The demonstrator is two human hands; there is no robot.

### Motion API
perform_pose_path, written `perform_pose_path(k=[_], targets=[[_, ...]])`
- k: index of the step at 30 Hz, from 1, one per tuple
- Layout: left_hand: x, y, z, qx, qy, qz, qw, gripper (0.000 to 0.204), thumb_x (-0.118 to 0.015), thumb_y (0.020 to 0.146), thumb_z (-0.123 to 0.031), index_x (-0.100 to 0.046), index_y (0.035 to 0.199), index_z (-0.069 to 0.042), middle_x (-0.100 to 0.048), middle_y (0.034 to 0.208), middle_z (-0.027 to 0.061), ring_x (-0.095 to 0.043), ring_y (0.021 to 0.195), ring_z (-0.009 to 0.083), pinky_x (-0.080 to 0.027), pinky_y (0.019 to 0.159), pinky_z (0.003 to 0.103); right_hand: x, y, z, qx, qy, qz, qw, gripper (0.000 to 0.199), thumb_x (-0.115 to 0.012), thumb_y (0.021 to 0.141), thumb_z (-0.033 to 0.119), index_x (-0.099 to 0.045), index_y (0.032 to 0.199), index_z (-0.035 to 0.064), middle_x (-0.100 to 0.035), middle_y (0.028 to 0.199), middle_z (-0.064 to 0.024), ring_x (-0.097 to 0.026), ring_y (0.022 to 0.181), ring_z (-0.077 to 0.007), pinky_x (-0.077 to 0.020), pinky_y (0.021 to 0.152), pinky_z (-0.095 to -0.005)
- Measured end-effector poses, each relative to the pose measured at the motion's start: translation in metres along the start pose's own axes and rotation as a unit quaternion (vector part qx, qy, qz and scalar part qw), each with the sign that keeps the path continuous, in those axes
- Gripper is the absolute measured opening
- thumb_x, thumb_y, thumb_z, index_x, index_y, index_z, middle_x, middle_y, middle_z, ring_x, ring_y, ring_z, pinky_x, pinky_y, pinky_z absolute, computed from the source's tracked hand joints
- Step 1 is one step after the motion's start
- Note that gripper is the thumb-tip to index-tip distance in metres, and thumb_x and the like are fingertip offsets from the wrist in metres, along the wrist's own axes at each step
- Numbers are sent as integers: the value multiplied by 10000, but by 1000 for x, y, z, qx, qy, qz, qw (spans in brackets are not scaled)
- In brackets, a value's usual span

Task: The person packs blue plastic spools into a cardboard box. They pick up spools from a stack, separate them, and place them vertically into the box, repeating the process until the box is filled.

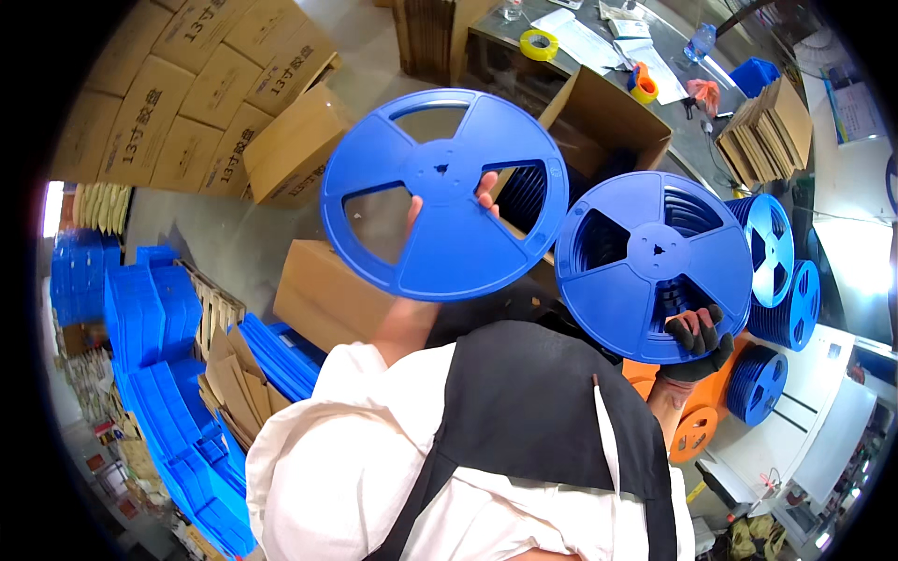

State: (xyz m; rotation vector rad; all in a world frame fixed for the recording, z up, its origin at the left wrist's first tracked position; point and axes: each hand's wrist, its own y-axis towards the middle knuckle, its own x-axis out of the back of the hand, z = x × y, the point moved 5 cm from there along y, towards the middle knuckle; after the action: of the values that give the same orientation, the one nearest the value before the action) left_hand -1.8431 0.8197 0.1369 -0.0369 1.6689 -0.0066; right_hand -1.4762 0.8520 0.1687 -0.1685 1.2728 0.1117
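Observation:
A blue plastic reel (pixel 447 245) with wide cutouts is held up in front of me. My left hand (pixel 487 193) grips it from beneath; the thumb shows in one cutout and fingertips curl through another, while the palm is hidden. To the right stands a stack of similar blue reels (pixel 645 210), its layers showing through the cutouts. My right hand (pixel 694 338), in a dark glove with bare fingertips, has its fingers hooked into the lower cutout and rim of the front reel there. Behind the held reel, an open cardboard box (pixel 617 112) contains dark reel-like edges.
More blue reels (pixel 769 251) and orange reels (pixel 694 433) stand at right. A desk (pixel 687 117) with tape rolls (pixel 539 45), papers and flattened cardboard (pixel 762 131) is behind. Stacked cartons (pixel 187 103) fill the far left; blue plastic bins (pixel 154 318) and a closed carton (pixel 327 288) are nearer.

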Motion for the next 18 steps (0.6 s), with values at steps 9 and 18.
perform_pose_path(k=[9, 18], targets=[[22, 121, -26, 155, -45, 30, 986, 838, -659, 853, -446, -257, 1452, -22, -404, 1405, 186, -497, 1202, 286, -393, 1068, 418, -22, 6, -24, 134, -8, 5, 991, 467, -611, 810, 313, -576, 1176, 25, -486, 701, 46, -440, 584, -96, -352, 594, -271], [9, 201, -54, 213, 35, 129, 968, 741, -564, 909, -475, -292, 1447, -45, -411, 1393, 212, -520, 1179, 278, -435, 1038, 413, -65, 11, -43, 254, 14, -12, 967, 355, -691, 758, 225, -550, 1039, 61, -525, 758, 31, -477, 623, -99, -420, 551, -243]])
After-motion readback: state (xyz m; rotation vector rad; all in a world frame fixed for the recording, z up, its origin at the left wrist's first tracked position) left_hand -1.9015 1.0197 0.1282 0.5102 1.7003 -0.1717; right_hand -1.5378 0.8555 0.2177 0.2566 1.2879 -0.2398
